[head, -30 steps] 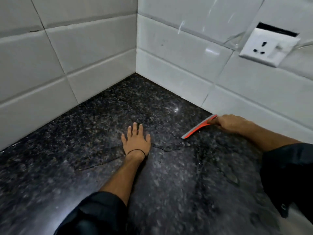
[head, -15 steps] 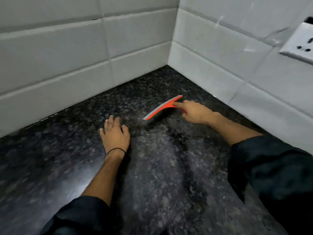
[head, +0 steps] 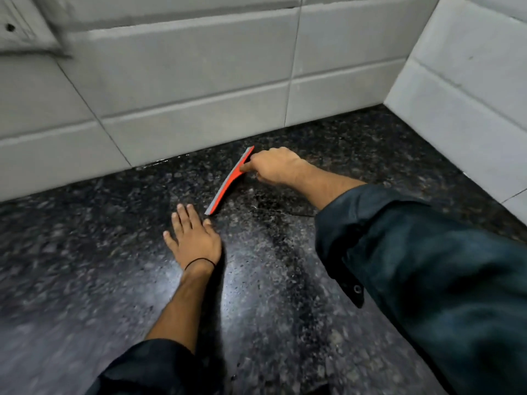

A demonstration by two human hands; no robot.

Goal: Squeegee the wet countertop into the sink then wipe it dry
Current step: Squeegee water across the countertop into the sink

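Observation:
A dark speckled granite countertop (head: 85, 252) fills the lower view, glossy with wet streaks near the middle. My right hand (head: 275, 166) grips the handle of an orange squeegee (head: 229, 182), whose grey blade edge rests on the stone, slanting from near the back wall toward my left hand. My left hand (head: 194, 238) lies flat on the counter, palm down, fingers apart, its fingertips just short of the blade's near end. A thin black band circles the left wrist. The sink is out of view.
White tiled walls (head: 185, 89) run along the back and meet a second tiled wall (head: 462, 109) in a corner at the right. A blurred white socket plate (head: 20, 27) sits at the top left. Dark sleeves cover both forearms.
My right hand has swept the squeegee leftward away from the right wall, and the blade now slants steeply beside my left hand. My view has swung left, so the corner sits at the right.

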